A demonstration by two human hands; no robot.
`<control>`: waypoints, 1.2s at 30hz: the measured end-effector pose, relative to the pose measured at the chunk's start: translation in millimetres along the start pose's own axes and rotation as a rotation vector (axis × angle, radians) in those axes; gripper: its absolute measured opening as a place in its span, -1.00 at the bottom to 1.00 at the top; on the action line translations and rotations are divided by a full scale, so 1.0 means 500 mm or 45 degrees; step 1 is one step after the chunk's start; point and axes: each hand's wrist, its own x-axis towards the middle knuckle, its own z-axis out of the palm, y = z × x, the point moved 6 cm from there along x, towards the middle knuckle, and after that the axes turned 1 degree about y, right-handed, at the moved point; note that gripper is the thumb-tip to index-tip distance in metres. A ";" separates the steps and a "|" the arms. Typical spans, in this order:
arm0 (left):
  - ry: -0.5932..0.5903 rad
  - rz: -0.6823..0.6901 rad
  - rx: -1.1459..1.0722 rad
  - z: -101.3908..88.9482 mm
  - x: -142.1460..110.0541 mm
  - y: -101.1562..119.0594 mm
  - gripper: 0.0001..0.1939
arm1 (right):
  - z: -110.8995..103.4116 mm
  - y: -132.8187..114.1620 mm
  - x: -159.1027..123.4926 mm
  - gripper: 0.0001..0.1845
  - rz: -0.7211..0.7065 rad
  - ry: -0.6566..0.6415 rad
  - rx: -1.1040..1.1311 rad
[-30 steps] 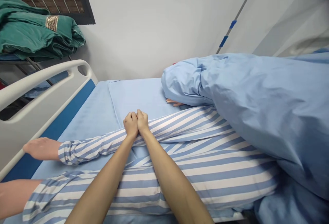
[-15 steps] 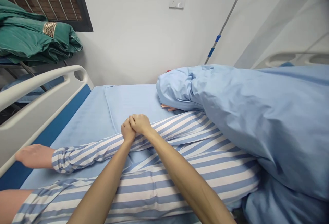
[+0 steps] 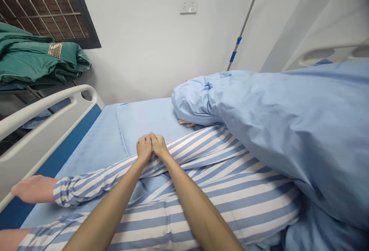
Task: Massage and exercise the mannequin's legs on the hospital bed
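Observation:
My left hand and my right hand rest side by side at the knee of the far leg of the blue-and-white striped trousers. Both are closed with fingers curled over the far side of the knee, so the fingertips are hidden. Their thumb sides touch. The trousers are on a figure lying on the bed; whether it is a person or a manikin I cannot tell. Its far bare foot points to the left, and the near leg lies below my forearms.
A light blue quilt covers the figure's upper part, with fingers showing under its edge. The bed's end board stands at left, beside folded green cloth. A drip pole rises behind the bed near the wall.
The view has shifted slightly. My right hand, which overlapped the left one, now sits beside it on the knee. The striped legs look much the same.

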 end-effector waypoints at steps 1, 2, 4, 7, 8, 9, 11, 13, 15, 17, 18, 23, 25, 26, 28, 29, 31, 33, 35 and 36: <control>0.020 0.013 -0.068 0.001 0.003 0.021 -0.69 | -0.004 0.005 0.004 -0.49 0.032 0.021 0.092; 0.045 0.022 -0.138 0.003 0.005 0.041 -0.70 | -0.008 0.011 0.008 -0.50 0.070 0.044 0.179; 0.086 0.034 -0.288 0.011 0.006 0.075 -0.69 | -0.014 0.023 0.012 -0.52 0.151 0.093 0.321; 0.204 0.024 -0.401 0.018 -0.005 0.082 -0.68 | -0.018 0.028 0.014 -0.56 0.191 0.111 0.349; 0.252 -0.013 -0.380 0.020 -0.012 0.068 -0.68 | -0.019 0.027 0.015 -0.56 0.182 0.115 0.305; 0.280 -0.047 -0.330 0.022 -0.019 0.051 -0.68 | -0.021 0.026 0.014 -0.56 0.180 0.127 0.251; 0.271 -0.079 -0.201 0.031 -0.033 0.017 -0.67 | -0.025 0.026 0.014 -0.55 0.200 0.166 0.180; 0.225 -0.036 -0.099 0.041 -0.041 -0.006 -0.66 | -0.027 0.029 0.014 -0.56 0.235 0.201 0.188; 0.208 0.014 -0.040 0.045 -0.045 -0.014 -0.64 | -0.027 0.030 0.013 -0.57 0.243 0.208 0.217; 0.205 0.024 -0.003 0.046 -0.044 -0.014 -0.65 | -0.028 0.029 0.012 -0.58 0.235 0.211 0.204; 0.197 0.028 0.017 0.047 -0.043 -0.012 -0.65 | -0.029 0.027 0.010 -0.58 0.236 0.214 0.168; 0.105 0.046 0.146 0.054 -0.043 -0.004 -0.65 | -0.052 -0.012 0.009 -0.55 0.224 0.129 -0.358; 0.089 0.038 0.188 0.057 -0.046 -0.003 -0.67 | -0.062 -0.043 0.014 -0.55 0.115 0.004 -0.634; 0.081 0.027 0.214 0.059 -0.047 -0.004 -0.67 | -0.065 -0.056 0.016 -0.54 0.045 -0.063 -0.738; 0.057 0.013 0.274 0.064 -0.049 -0.002 -0.67 | -0.070 -0.071 0.015 -0.52 -0.065 -0.168 -0.848; 0.049 0.013 0.298 0.066 -0.049 0.000 -0.66 | -0.074 -0.070 0.014 -0.51 -0.090 -0.195 -0.861; 0.054 0.007 0.332 0.067 -0.049 0.004 -0.63 | -0.082 -0.055 0.008 -0.49 -0.073 -0.195 -0.850; 0.066 -0.001 0.343 0.067 -0.050 0.007 -0.61 | -0.088 -0.031 0.001 -0.49 -0.018 -0.154 -0.828; 0.059 -0.015 0.339 0.068 -0.049 0.008 -0.60 | -0.090 -0.015 -0.003 -0.49 0.002 -0.113 -0.784; 0.047 -0.017 0.326 0.069 -0.048 0.009 -0.60 | -0.090 -0.011 -0.004 -0.50 0.001 -0.096 -0.747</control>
